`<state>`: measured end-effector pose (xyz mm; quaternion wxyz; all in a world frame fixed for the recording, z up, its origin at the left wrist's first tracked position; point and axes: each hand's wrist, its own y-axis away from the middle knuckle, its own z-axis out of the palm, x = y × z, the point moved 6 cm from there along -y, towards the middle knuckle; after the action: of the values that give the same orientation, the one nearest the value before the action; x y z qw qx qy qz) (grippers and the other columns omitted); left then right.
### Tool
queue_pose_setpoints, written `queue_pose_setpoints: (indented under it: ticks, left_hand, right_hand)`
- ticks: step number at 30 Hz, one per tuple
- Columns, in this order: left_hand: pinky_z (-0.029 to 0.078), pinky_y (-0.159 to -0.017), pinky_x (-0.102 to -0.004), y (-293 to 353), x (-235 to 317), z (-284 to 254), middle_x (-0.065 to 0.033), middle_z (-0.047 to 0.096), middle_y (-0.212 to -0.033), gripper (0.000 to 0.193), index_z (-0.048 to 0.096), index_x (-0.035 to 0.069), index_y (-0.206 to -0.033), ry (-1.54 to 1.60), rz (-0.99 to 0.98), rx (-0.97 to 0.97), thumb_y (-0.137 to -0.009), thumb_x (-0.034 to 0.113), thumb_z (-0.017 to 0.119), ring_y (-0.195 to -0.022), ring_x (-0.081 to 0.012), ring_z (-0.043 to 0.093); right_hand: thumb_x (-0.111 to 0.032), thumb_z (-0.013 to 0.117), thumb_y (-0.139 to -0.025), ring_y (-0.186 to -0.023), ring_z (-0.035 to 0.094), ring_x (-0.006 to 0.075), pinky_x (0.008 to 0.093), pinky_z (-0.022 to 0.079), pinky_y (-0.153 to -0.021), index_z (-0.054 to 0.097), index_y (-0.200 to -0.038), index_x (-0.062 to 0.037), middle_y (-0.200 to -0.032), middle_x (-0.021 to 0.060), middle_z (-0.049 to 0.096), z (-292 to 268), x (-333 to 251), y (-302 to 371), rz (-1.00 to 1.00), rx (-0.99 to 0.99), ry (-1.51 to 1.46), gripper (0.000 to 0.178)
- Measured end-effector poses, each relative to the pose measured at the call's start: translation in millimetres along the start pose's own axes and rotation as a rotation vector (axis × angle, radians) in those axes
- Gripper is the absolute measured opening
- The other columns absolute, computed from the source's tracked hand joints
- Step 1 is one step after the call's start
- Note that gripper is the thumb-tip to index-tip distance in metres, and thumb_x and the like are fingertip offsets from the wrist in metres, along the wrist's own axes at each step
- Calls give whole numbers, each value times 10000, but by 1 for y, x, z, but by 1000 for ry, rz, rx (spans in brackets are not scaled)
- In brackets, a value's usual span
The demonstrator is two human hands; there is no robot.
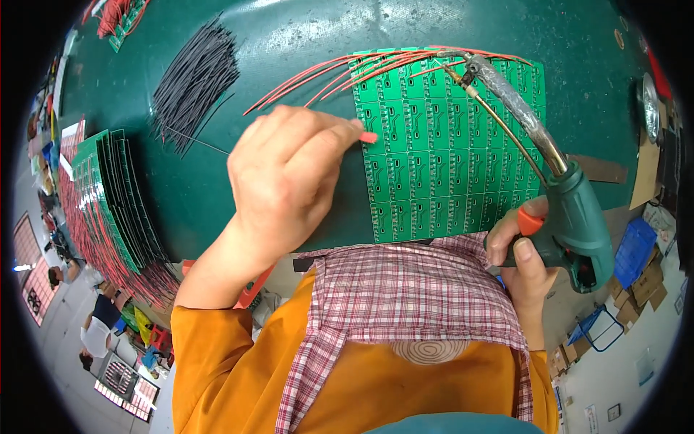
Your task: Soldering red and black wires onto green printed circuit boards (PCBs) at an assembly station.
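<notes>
My left hand (285, 177) is closed in a pinch over the table, beside the left edge of a green circuit board panel (419, 173). One thin black wire (199, 141) runs from the left into this hand; the grip itself is hidden. A small red piece (369, 137) shows at the fingertips. My right hand (524, 253) is wrapped round the green handle of a soldering gun (578, 217), fingers by its red trigger. The gun's metal barrel and thin feed tube reach over the panel, the tip near the top row. Several red wires (318, 72) lie along the panel's top edge.
A bundle of black wires (195, 76) lies at the far left. Nearer on the left stand stacked board panels (101, 195) with red and black wires hanging off. More red wires (112, 18) lie at the far left corner. A round metal dish (649, 108) sits at the right edge.
</notes>
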<state>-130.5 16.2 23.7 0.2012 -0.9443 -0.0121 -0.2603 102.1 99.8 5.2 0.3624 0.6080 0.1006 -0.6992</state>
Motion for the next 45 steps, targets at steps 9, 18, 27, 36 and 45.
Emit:
queue_pose_setpoints:
  ticks: [9, 18, 27, 36, 45]
  left_hand:
    - [443, -535, -311, 7, -16, -3, -29, 575, -711, 220, 647, 51, -833, -60, -27, 125, -628, -32, 641, -605, -200, 548]
    - [446, -507, -288, 9, -15, 4, -25, 542, -681, 213, 652, 50, -820, -165, 25, 136, -616, -9, 639, -601, -183, 545]
    - [464, -555, -283, 6, -11, 1, -70, 575, -695, 259, 656, 13, -828, -145, -50, 64, -599, -107, 659, -629, -204, 581]
    - [467, -560, -286, 4, -9, 2, -70, 576, -693, 247, 654, 11, -818, -159, -37, 78, -602, -111, 657, -625, -206, 581]
    - [478, -579, -299, -7, -3, 1, -70, 583, -728, 274, 651, 12, -846, -106, -9, 53, -601, -112, 650, -672, -211, 589]
  right_hand:
    - [-175, 586, -872, -552, 466, 112, 240, 402, -512, 460, -1170, -15, -706, 104, 566, 19, 6, 0, -25, -171, 430, 361]
    - [-116, 633, -787, -804, 617, 177, 354, 340, -969, 639, -852, -130, -758, -16, 648, 24, 9, 2, 228, -171, 677, 67]
    - [-127, 633, -789, -796, 616, 183, 338, 370, -935, 640, -884, -123, -766, -14, 655, 26, 7, 2, 265, -208, 701, 96]
    - [-208, 601, -856, -644, 524, 116, 255, 429, -604, 530, -1075, -37, -769, 69, 608, 21, 7, 9, 201, -78, 462, 287]
    - [-172, 600, -858, -652, 522, 122, 256, 435, -598, 526, -1084, -35, -780, 82, 603, 18, 3, 12, 135, -105, 455, 274]
